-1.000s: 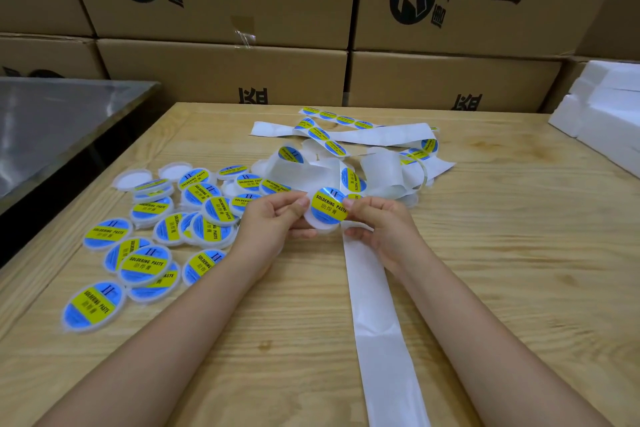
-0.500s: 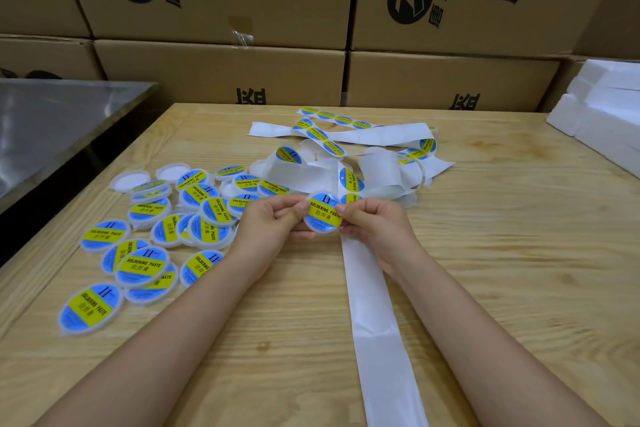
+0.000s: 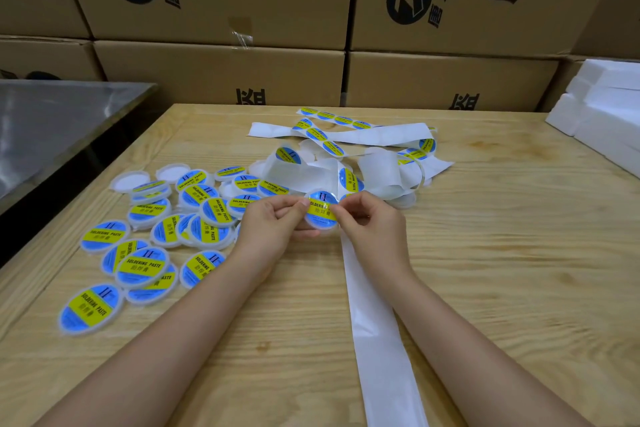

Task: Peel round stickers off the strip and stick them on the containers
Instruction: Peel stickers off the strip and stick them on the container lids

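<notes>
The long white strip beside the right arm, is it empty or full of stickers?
Empty. The strip is bare white from the right hand toward the camera; no stickers show on it.

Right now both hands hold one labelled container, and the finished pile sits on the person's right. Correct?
Wrong side. The head view shows the finished pile on the person's left, not the right. The rest stands: the left hand and the right hand both hold one labelled container.
</notes>
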Available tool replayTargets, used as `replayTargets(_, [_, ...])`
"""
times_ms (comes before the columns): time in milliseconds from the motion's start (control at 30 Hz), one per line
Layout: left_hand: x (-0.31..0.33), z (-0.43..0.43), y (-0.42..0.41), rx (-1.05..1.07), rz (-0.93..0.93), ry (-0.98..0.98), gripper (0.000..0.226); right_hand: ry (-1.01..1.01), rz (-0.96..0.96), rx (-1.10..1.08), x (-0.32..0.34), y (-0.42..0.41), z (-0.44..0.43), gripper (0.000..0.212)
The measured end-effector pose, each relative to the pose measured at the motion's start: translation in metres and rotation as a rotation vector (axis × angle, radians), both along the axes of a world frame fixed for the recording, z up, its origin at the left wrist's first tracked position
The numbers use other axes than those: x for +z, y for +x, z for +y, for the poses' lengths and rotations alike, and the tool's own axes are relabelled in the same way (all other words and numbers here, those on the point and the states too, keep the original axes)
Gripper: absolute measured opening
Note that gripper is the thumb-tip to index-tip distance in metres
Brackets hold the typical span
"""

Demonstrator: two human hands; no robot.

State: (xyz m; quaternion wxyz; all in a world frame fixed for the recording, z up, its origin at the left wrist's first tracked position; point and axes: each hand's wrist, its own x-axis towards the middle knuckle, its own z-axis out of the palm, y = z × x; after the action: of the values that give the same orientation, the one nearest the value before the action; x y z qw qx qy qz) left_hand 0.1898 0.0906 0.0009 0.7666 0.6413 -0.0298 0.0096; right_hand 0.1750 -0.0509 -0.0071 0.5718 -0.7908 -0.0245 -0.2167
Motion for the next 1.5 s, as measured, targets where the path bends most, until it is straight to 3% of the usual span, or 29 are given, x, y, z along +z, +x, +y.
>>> replayTargets(167, [0.008, -0.007, -0.005, 0.003, 0.030, -0.104, 0.014, 0.009, -0.097, -0.095, 0.001, -0.005, 0.004, 0.003])
replayTargets(300, [0.006, -0.007, -0.005, -0.021, 0.038, -0.141, 0.010, 0.067, -0.057, -0.095, 0.002, -0.004, 0.003, 0.049])
replayTargets(333, [0.005, -0.006, -0.006, -0.031, 0.036, -0.148, 0.009, 0.098, -0.035, -0.087, 0.001, -0.003, 0.003, 0.049])
replayTargets(467, [0.003, -0.009, -0.008, -0.081, 0.027, -0.144, 0.006, 0.206, 0.017, -0.112, 0.000, 0.001, 0.003, 0.007])
replayTargets(700, [0.001, -0.017, -0.013, -0.143, -0.011, -0.078, 0.009, 0.279, 0.078, -0.195, -0.004, 0.006, 0.004, 0.030])
replayTargets(800, [0.001, -0.015, -0.012, -0.126, -0.026, -0.083, 0.011, 0.260, 0.120, -0.113, -0.005, 0.006, 0.007, 0.038])
replayTargets(1000, [-0.001, -0.005, -0.009, -0.081, 0.005, -0.195, 0.004, 0.312, 0.083, 0.167, -0.005, 0.005, 0.009, 0.027])
replayTargets(1100, [-0.002, 0.000, -0.003, -0.050, 0.034, -0.255, 0.005, 0.306, 0.017, 0.199, -0.002, 0.005, 0.006, 0.028])
replayTargets(1300, [0.000, 0.009, 0.002, -0.068, 0.011, -0.142, 0.009, 0.301, -0.011, 0.163, 0.000, 0.004, 0.001, 0.010])
replayTargets(1500, [0.001, 0.010, 0.001, -0.098, -0.056, -0.042, 0.011, 0.401, 0.053, 0.187, 0.001, 0.005, -0.002, 0.018])
